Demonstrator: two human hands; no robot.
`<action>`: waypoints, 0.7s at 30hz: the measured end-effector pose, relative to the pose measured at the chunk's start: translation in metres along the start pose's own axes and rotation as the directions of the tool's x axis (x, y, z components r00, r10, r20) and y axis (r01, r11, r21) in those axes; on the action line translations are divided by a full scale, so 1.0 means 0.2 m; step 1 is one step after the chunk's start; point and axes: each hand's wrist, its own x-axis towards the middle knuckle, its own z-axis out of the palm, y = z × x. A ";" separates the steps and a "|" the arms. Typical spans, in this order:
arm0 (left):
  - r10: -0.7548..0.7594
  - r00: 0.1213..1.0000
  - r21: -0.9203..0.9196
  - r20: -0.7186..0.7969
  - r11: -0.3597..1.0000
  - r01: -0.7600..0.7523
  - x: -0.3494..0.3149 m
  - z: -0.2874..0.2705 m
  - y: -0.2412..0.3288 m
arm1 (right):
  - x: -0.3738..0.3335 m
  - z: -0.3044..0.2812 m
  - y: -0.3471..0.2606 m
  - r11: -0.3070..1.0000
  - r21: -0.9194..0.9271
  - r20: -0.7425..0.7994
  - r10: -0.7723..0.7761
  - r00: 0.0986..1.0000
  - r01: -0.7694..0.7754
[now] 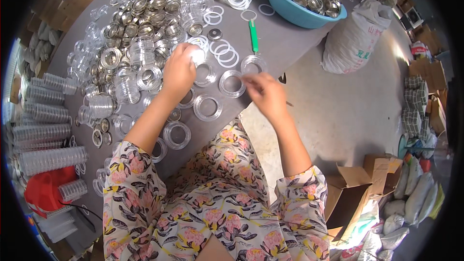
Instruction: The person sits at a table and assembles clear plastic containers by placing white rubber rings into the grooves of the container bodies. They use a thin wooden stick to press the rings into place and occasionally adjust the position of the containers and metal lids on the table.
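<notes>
My left hand (181, 70) is closed beside the white flat rings (198, 43); a bright glare at its fingertips hides what it holds. At the near edge of the grey table, the fingertips of my right hand (268, 95) are at the rim of a clear plastic ring (221, 84). Those fingers are bent and smeared by motion, so their grip is unclear. Another clear ring (195, 110) lies nearer to me, and one more (177, 145) sits to its left. Just beyond my right hand is a slim green tool (253, 36).
A heap of silver metal rings (140, 14) mixed with clear ones covers the table's left side. Stacked clear rings (53, 160) line the left edge, near a red object (46, 193). A blue basin (304, 12) of metal parts stands far right; a white sack (353, 43) is on the floor.
</notes>
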 end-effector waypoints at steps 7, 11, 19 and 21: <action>0.163 0.938 -0.071 0.306 0.986 -0.149 -0.06 -0.08 0.05 | -0.06 0.13 -0.05 0.960 -0.274 0.133 -0.020 0.991 0.056; 0.200 0.937 -0.092 0.288 0.979 -0.181 -0.09 -0.06 0.01 | -0.01 0.09 -0.11 0.959 0.139 0.148 0.228 0.962 -0.248; 0.212 0.943 -0.370 0.257 0.923 -0.107 -0.07 -0.02 0.19 | 0.11 0.10 0.05 0.715 0.346 0.481 0.420 0.770 -0.607; 0.231 0.944 -0.292 0.236 0.943 -0.158 -0.06 0.03 0.18 | 0.07 0.13 0.08 0.778 0.374 0.337 0.394 0.855 -0.505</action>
